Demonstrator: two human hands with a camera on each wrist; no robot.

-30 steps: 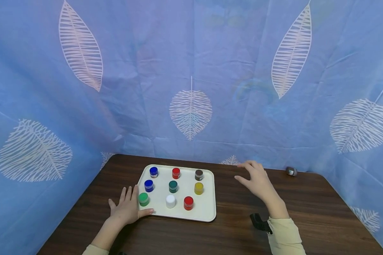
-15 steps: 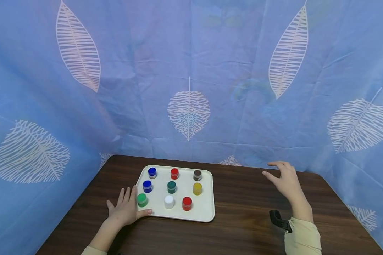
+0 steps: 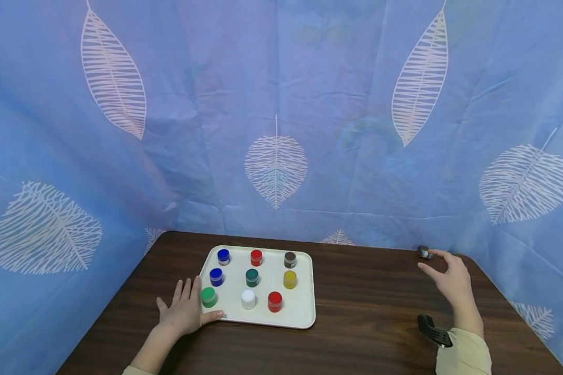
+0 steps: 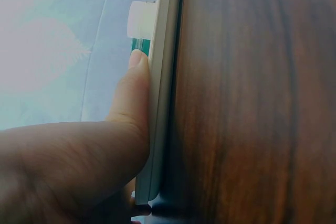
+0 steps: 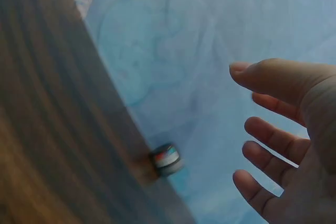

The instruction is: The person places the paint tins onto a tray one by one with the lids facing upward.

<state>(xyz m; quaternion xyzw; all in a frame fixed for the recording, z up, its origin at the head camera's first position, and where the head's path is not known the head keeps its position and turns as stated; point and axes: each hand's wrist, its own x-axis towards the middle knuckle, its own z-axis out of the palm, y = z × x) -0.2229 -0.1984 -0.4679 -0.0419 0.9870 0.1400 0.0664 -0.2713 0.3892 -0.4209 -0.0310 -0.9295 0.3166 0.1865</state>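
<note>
My left hand (image 3: 180, 311) rests with spread fingers at the near left corner of a white tray (image 3: 293, 315), its thumb (image 4: 134, 85) lying along the rim. Small paint jars stand on the tray in rows: among them a green jar (image 3: 209, 297) closest to that hand, a white jar (image 3: 248, 299) and a red jar (image 3: 274, 301). Toward the table's far right, my right hand (image 3: 454, 278) hovers with fingers loosely bent and nothing between them. Just beyond its fingertips a dark-lidded jar (image 5: 167, 159) lies on its side, apart from the hand in the right wrist view.
The dark wooden table (image 3: 356, 312) ends at a blue curtain (image 3: 206, 156) with white leaf prints, hanging close behind its back edge. A black wrist strap (image 3: 433, 330) sits on the right forearm.
My right hand has moved rightward, away from beside the tray to near the lying dark jar. The left hand and the jars on the tray keep their places.
</note>
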